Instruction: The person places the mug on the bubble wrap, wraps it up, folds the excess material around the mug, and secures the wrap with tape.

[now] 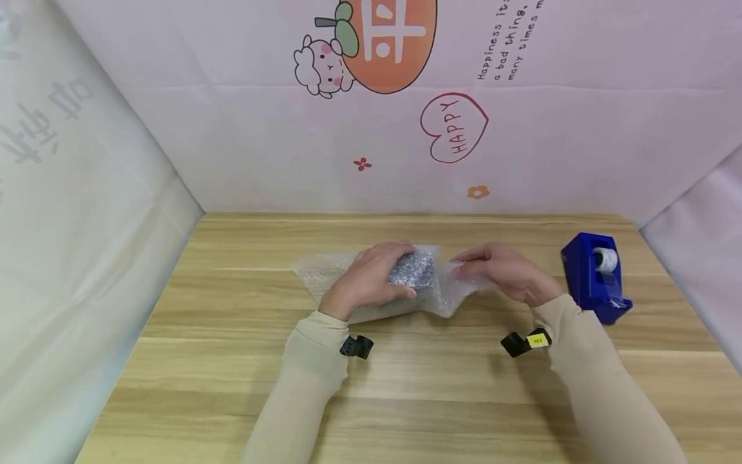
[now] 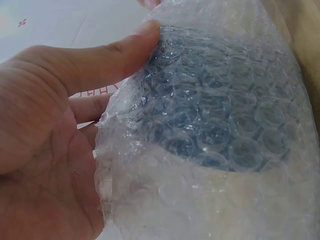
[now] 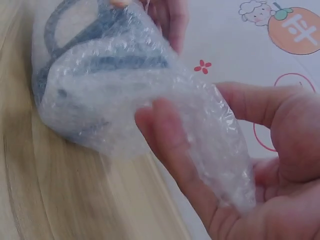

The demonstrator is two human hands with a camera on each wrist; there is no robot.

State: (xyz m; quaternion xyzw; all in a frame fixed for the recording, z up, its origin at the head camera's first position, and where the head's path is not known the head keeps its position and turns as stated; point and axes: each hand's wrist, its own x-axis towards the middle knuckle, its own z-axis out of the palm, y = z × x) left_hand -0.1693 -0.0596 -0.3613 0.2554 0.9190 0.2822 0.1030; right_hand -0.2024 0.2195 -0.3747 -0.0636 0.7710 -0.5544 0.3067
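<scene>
Wrapping, apparently | left hand (image 1: 370,277) grips dark-blue rounded bubble-wrapped object (image 1: 415,270); right hand (image 1: 505,270) pinches clear bubble-wrap flap (image 1: 449,295) | next likely calls for folding inward

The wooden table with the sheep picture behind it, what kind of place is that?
Maybe a little wrapping station in a curtained booth: a wood-grain tabletop in front of a cartoon-printed backdrop, with bubble wrap and a blue tape dispenser on it.

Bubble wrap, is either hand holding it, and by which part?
The left hand grips the wrapped dark object from above; the right hand holds the bubble wrap by its loose end.
</scene>
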